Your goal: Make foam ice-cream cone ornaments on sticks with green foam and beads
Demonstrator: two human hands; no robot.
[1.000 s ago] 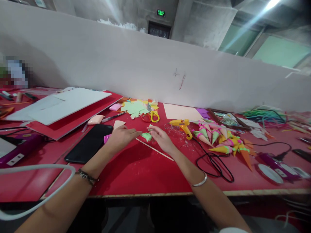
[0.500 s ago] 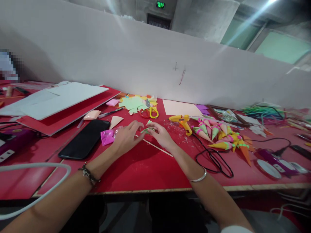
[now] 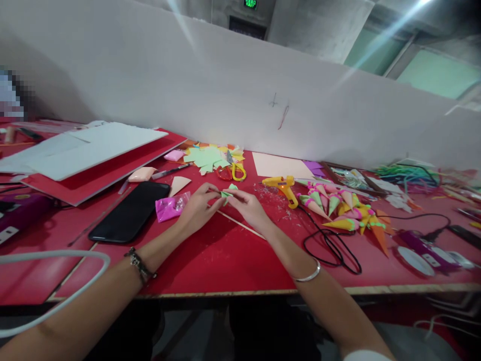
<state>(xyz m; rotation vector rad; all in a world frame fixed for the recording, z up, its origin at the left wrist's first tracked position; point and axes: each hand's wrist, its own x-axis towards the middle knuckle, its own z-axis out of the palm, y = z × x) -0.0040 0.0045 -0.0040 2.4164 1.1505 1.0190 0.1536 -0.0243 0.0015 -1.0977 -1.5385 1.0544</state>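
A small piece of light green paper (image 3: 227, 193) is pinched between my two hands above the red tabletop. My left hand (image 3: 201, 206) grips its left side, thumb and fingertips together. On the other side my right hand (image 3: 248, 206) holds it with closed fingers, which hide part of the paper. Below the hands a thin pale stick (image 3: 242, 224) lies slantwise on the table. Beside my left hand is a bright pink plastic packet (image 3: 168, 208). A yellow glue gun (image 3: 282, 187) lies to the right of my right hand, its small light glowing orange.
A black phone (image 3: 130, 213) lies at the left, by white and red boards (image 3: 101, 150). Scissors (image 3: 237, 171) rest beside green paper scraps (image 3: 206, 158). Several paper cones (image 3: 347, 200) are heaped at the right, near a looped black cord (image 3: 332, 245). A white partition (image 3: 225, 90) stands behind.
My left hand has closed in on the green paper from the left, where its fingers were apart before. The paper now stands up more between both hands. The camera view has shifted slightly.
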